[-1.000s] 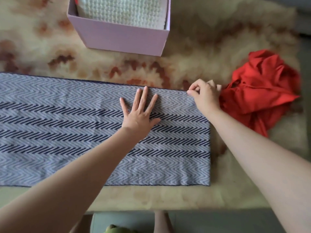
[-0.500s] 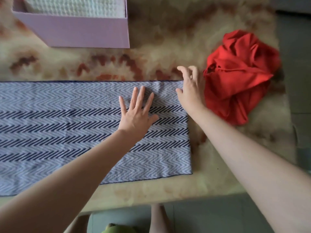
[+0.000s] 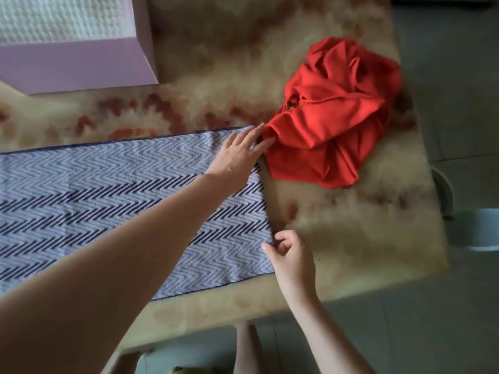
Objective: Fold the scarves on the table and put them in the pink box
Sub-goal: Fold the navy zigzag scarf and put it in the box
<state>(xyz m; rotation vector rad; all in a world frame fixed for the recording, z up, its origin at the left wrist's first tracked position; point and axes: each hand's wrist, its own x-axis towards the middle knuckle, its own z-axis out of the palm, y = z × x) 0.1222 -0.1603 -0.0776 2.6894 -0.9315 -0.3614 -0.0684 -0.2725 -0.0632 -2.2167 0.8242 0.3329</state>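
Left hand [image 3: 241, 151] lies flat, fingers straight, on the far corner of the chevron scarf [image 3: 108, 198]. Right hand [image 3: 291, 256] curls at its near edge, grip unclear. At two o'clock the red scarf [image 3: 334, 112] lies crumpled. At ten, the pink box [image 3: 81, 66] holds one white cloth [image 3: 62, 20]. Two scarves likely remain.

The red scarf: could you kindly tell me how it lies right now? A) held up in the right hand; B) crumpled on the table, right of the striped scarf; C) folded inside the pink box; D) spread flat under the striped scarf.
B: the red scarf sits in a crumpled heap on the table, right of the striped scarf; the pink box shows a white cloth.
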